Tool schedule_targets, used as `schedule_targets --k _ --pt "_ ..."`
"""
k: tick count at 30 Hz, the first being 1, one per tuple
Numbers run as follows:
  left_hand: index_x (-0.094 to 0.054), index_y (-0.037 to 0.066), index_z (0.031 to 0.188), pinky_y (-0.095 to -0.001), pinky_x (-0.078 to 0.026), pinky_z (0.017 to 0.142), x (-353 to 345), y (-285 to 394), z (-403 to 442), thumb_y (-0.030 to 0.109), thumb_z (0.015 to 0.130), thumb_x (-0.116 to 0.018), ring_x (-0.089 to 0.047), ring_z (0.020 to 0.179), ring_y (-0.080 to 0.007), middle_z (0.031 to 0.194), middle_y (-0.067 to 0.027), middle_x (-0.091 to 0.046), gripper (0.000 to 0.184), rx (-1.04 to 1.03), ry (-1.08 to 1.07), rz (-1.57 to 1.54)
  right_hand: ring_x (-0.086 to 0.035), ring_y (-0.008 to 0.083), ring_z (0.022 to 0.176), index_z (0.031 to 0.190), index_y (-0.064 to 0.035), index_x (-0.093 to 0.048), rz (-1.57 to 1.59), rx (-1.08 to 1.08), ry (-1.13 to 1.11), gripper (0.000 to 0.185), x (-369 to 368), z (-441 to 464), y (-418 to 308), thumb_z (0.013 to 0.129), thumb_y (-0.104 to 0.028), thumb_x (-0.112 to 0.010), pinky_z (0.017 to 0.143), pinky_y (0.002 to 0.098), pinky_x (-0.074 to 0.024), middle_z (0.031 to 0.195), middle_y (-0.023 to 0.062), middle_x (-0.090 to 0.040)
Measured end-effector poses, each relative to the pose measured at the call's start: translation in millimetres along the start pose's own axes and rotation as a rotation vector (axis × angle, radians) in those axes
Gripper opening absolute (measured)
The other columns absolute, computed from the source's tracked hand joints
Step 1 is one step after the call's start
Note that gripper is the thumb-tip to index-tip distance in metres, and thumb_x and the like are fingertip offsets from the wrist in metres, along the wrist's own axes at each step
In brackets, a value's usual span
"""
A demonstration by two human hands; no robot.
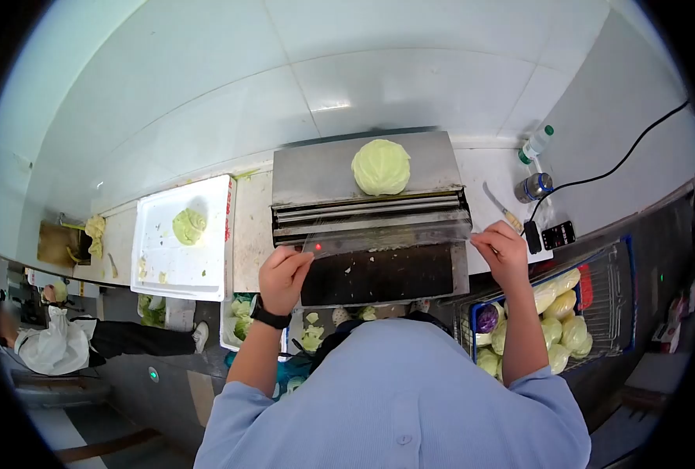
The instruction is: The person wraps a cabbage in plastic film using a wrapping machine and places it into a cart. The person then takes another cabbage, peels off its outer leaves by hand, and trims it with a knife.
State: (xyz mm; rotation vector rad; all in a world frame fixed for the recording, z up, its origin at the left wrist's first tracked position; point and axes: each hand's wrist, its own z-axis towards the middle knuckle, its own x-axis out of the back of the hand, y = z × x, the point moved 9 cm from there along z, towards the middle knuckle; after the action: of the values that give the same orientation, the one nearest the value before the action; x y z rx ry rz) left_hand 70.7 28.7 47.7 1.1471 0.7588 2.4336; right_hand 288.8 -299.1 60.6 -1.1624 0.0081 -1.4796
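Between my two hands stretches a sheet of clear cling film [394,234]. My left hand [285,275] pinches its left corner, and my right hand [502,252] pinches the right one. The film lies over the front of a metal film-wrapping machine [316,172], whose rollers show just behind it. Below the film is the machine's dark flat plate [378,277], with small scraps on it. A pale green cabbage [381,167] rests on the machine's metal top, beyond the film and apart from both hands.
Left stands a white tray [167,270] with a cabbage leaf [189,227]. At right are a knife [504,208], a bottle [536,144], a jar [533,187] and a phone [558,235]. A cart [621,313] holds wrapped cabbages [574,332]. Another person [58,344] is at far left.
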Motion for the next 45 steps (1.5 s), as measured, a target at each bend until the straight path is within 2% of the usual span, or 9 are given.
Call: schedule_targets --k 13,17,19,23,26,29,37,42,45 --pt "-0.077 0.002 0.090 -0.0293 -0.047 0.060 91 74 88 -0.002 0.079 -0.079 -0.061 0.068 -0.0197 0.077 -0.0070 -0.063 0.012 -0.143 0.073 0.117 -0.059 0.0159 0.071 0.087 -0.0021 -0.075 -0.002 0.080 0.075 0.010 91 74 -72 0.078 0.003 -0.076 0.061 0.0274 -0.0445 0.079 0.0056 -0.063" --pt "-0.076 0.001 0.091 -0.0285 -0.047 0.063 74 17 184 0.007 0.085 -0.076 -0.059 0.066 -0.0173 0.077 -0.0068 -0.066 0.009 -0.094 0.129 0.117 -0.057 0.0111 0.072 0.090 -0.0022 -0.075 0.175 -0.156 0.106 0.009 71 169 7 0.087 -0.010 -0.075 0.065 0.0266 -0.0440 0.078 0.0034 -0.064" --pt "-0.075 -0.001 0.090 -0.0270 -0.047 0.064 39 -58 235 0.009 0.087 -0.075 -0.058 0.067 -0.0122 0.078 -0.0049 -0.069 0.010 0.255 0.125 -0.275 -0.057 0.0092 0.072 0.094 -0.0014 -0.076 0.193 -0.255 0.143 0.018 46 227 56 0.090 -0.018 -0.075 0.065 0.0269 -0.0457 0.076 0.0025 -0.066" --pt "-0.075 0.000 0.087 -0.0234 -0.049 0.067 -62 -202 289 0.009 0.086 -0.074 -0.062 0.073 -0.0084 0.074 -0.0052 -0.070 0.010 0.486 0.122 -0.601 -0.063 0.0135 0.068 0.094 -0.0037 -0.078 0.054 -0.372 0.081 0.021 -47 297 184 0.086 -0.023 -0.077 0.065 0.0299 -0.0505 0.078 0.0083 -0.071" --pt "-0.076 0.001 0.088 -0.0290 -0.053 0.070 -129 -270 280 0.014 0.086 -0.075 -0.065 0.074 -0.0153 0.078 -0.0071 -0.071 0.013 0.676 -0.021 -0.293 -0.064 0.0173 0.067 0.090 -0.0010 -0.078 -0.120 -0.372 0.000 0.023 -113 297 236 0.084 -0.023 -0.078 0.064 0.0330 -0.0516 0.075 0.0096 -0.071" --pt "-0.077 0.004 0.084 -0.0358 -0.055 0.076 -153 -275 252 0.020 0.085 -0.076 -0.070 0.079 -0.0249 0.081 -0.0105 -0.074 0.016 0.637 -0.092 0.213 -0.066 0.0226 0.068 0.088 -0.0021 -0.078 -0.153 -0.454 -0.089 0.022 -161 277 275 0.081 -0.023 -0.079 0.066 0.0355 -0.0525 0.076 0.0121 -0.072" --pt "-0.074 0.007 0.102 -0.0418 -0.054 0.092 -165 -247 218 0.010 0.080 -0.076 -0.066 0.104 -0.0363 0.110 -0.0170 -0.069 0.023 0.448 -0.318 0.238 -0.070 0.0229 0.077 0.097 -0.0014 -0.076 -0.119 -0.551 -0.392 0.029 -198 232 303 0.081 -0.024 -0.082 0.074 0.0359 -0.0553 0.085 0.0120 -0.074" --pt "-0.071 0.002 0.106 -0.0330 -0.052 0.082 -172 -296 201 0.007 0.080 -0.081 -0.063 0.089 -0.0176 0.097 -0.0055 -0.070 0.028 0.595 -0.354 -0.128 -0.071 0.0242 0.091 0.109 0.0006 -0.074 0.100 -0.668 -0.432 0.043 -211 221 344 0.079 -0.028 -0.084 0.083 0.0355 -0.0545 0.099 0.0138 -0.076" --pt "-0.071 0.000 0.106 -0.0315 -0.052 0.082 -156 -305 191 0.005 0.080 -0.079 -0.064 0.089 -0.0176 0.097 -0.0061 -0.070 0.028 0.789 -0.363 -0.260 -0.070 0.0263 0.096 0.111 0.0010 -0.074 0.172 -0.685 -0.427 0.047 -213 225 346 0.077 -0.029 -0.085 0.086 0.0362 -0.0538 0.104 0.0163 -0.075"
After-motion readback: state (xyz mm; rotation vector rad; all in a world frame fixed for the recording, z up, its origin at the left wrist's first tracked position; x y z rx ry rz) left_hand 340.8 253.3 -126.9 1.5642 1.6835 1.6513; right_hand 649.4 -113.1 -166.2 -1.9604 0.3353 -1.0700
